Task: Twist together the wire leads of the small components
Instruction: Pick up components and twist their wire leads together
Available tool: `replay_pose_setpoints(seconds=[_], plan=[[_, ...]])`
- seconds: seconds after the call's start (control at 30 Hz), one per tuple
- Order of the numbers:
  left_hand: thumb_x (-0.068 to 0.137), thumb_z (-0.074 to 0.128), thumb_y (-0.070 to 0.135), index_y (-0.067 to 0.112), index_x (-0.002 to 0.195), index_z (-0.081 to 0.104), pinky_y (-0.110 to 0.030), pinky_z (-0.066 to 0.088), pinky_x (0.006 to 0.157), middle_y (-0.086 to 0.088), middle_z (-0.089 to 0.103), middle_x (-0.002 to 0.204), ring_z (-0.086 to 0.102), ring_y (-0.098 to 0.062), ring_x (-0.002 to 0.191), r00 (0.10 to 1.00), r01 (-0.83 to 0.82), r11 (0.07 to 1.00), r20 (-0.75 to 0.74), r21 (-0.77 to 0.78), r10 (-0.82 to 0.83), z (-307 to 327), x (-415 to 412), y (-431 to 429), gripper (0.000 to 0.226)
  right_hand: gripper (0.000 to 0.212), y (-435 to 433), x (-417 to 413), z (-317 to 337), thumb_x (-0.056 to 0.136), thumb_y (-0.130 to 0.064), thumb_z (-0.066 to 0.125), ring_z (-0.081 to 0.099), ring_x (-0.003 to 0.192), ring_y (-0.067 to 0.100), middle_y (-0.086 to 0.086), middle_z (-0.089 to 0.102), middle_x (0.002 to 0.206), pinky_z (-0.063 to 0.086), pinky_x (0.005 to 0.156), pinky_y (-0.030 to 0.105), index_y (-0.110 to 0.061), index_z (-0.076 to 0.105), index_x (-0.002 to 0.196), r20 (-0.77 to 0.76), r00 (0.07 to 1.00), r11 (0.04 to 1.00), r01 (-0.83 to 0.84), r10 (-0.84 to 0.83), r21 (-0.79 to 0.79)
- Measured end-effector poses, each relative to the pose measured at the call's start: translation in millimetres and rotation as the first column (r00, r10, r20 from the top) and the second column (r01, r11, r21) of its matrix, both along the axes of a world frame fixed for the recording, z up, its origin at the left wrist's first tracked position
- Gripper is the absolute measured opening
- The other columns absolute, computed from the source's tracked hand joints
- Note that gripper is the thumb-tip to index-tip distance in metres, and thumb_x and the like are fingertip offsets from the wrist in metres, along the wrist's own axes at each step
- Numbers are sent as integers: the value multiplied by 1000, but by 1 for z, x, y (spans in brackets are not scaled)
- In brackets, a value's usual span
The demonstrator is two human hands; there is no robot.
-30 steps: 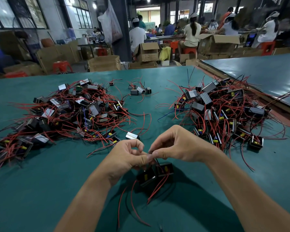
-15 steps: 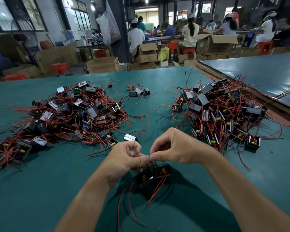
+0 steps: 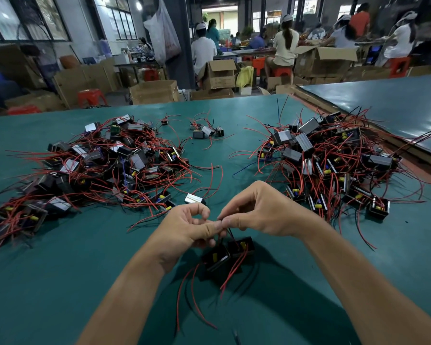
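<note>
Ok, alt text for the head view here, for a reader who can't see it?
A person's left hand and right hand meet over a green table, fingertips pinching the wire leads of two small black components just below. A left heap and a right heap of like parts with red wires flank them; workers sit among cardboard boxes beyond.

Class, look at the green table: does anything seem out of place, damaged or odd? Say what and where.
Nothing looks damaged. One stray component lies just off the left pile, and a small cluster sits apart from both piles at the far middle. A blue wire stands out among red ones.
</note>
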State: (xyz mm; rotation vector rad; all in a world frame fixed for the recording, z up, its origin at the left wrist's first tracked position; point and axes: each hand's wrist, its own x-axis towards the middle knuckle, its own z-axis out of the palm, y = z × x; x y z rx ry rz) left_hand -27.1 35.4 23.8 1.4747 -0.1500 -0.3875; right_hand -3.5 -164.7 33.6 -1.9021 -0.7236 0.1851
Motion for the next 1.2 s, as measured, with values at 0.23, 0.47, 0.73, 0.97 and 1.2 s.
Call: replay_pose_setpoints(seconds=[0.23,0.47,0.73,0.97,1.2], plan=[[58,83,16,11,77,62,-19,47,47,-13,73,75,64,-14,53,998,-59,996,36,72,56,1,-2,-2,29,8,1,0,1,85,-14,75,45,52,10,-1,57,57,37,51,27,-13,75,77,58,995,994,87,-83,-65],[72,80,-1,9,72,72,-18,43,46,-8,66,60,56,-11,46,976,-167,971,166,174,138,-2,-2,-8,13,12,6,0,-3,85,-17,74,45,51,8,-1,56,55,39,51,30,-13,72,73,137,978,977,176,-160,-120],[75,76,-4,7,73,73,-19,39,43,-9,62,57,51,-11,44,968,-177,969,210,173,140,-3,-4,-13,12,18,8,1,-4,84,-19,74,46,49,6,-7,58,53,39,49,22,-13,69,68,116,972,970,218,-205,-110],[76,79,3,9,73,73,-19,40,42,-2,62,53,51,-11,43,963,-207,962,211,176,169,-5,-4,-18,9,16,11,0,-5,83,-19,75,49,51,6,8,68,64,42,52,25,-14,69,68,113,958,957,273,-262,-101],[77,78,4,15,67,74,-18,40,43,-1,60,53,49,-10,42,960,-190,961,240,200,140,-7,-2,-17,15,26,16,0,-7,82,-20,73,42,48,10,1,53,50,36,50,30,-9,65,61,107,933,933,351,-342,-77]])
